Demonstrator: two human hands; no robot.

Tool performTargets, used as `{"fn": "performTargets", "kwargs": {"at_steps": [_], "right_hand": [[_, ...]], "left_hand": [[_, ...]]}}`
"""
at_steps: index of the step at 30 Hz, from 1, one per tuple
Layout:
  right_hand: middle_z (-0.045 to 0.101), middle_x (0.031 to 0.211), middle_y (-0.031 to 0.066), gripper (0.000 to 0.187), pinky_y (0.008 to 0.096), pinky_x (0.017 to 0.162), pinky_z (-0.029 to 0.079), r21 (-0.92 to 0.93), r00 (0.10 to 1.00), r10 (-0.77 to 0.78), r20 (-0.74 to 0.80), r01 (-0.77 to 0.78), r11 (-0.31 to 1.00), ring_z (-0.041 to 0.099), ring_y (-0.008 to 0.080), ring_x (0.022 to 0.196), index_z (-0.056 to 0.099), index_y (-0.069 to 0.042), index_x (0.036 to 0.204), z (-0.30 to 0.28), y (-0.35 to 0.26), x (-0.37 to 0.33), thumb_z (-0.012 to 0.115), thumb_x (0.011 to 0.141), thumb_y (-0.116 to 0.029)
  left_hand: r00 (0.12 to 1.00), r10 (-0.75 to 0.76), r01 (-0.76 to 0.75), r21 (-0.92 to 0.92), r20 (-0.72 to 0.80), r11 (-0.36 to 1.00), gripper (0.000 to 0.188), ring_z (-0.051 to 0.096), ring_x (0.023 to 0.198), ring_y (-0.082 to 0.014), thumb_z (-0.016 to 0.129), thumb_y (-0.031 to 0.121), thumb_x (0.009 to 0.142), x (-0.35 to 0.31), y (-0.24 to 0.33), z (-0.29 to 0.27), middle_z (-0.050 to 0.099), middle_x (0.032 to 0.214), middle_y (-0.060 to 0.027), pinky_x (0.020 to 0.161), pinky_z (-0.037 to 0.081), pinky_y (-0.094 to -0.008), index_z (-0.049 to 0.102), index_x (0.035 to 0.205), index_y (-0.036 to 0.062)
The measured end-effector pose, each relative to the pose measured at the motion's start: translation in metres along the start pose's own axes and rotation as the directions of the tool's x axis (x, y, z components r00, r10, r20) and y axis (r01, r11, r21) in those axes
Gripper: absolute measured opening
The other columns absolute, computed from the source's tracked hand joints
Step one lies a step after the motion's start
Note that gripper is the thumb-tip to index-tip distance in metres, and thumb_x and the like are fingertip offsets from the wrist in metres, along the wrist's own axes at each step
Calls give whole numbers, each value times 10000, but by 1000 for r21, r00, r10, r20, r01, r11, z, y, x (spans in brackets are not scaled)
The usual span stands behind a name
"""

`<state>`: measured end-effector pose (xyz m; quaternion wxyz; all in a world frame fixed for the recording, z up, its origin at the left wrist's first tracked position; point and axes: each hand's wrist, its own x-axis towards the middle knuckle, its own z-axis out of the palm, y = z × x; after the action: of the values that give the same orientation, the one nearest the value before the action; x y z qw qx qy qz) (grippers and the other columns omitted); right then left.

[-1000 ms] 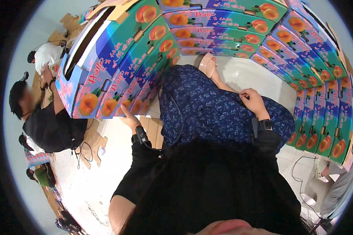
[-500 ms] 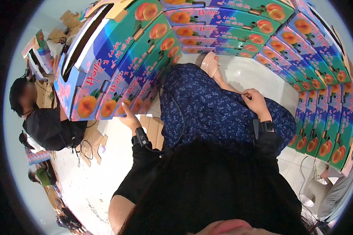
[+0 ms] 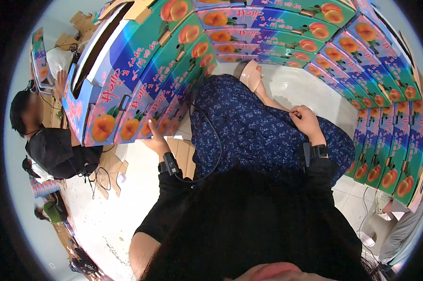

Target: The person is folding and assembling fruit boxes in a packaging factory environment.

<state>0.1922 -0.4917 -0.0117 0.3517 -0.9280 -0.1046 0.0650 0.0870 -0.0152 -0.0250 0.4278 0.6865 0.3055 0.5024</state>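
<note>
A tall stack of fruit cartons (image 3: 141, 89) stands at my left, blue, green and pink with peaches printed on them. My left hand (image 3: 156, 141) is at the stack's near lower edge, closed on a fruit carton (image 3: 147, 128). Its thumb lies on the printed face, and the other fingers are mostly hidden by the edge. On my lap, my right hand (image 3: 307, 122) rests on the dark blue flowered skirt (image 3: 267, 140) with its fingers curled in. Nothing shows in it. Each wrist carries a black strapped device.
More stacked cartons (image 3: 267, 35) wall off the front, and others (image 3: 392, 145) line the right. A co-worker in black (image 3: 63, 152) sits beyond the left stack, near flattened cardboard (image 3: 109, 180). A black cable (image 3: 217, 136) loops over the skirt. A stool (image 3: 379, 227) stands at the lower right.
The co-worker's hand now shows against the far side of the left stack. The stack has shifted very slightly left. My hands stay nearly where they were.
</note>
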Motion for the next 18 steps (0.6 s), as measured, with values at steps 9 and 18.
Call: {"fn": "performTargets", "kwargs": {"at_steps": [9, 18], "right_hand": [[632, 829, 131, 160, 348, 722, 493, -24, 999, 43, 26, -42, 999, 613, 268, 777, 683, -47, 869, -1, -3, 3, 668, 775, -175], [637, 857, 138, 171, 358, 733, 494, -34, 999, 48, 22, -48, 998, 624, 277, 795, 686, -51, 880, -2, -4, 2, 663, 773, -182]], "left_hand": [[994, -25, 39, -127, 108, 991, 334, 616, 901, -191, 710, 194, 836, -4, 14, 0, 656, 1007, -137, 845, 460, -321, 617, 1015, -72], [993, 4, 1, -40, 121, 999, 388, 577, 1002, -204, 711, 208, 841, -5, 2, -8, 611, 1095, -140, 913, 422, -337, 552, 1096, -38]]}}
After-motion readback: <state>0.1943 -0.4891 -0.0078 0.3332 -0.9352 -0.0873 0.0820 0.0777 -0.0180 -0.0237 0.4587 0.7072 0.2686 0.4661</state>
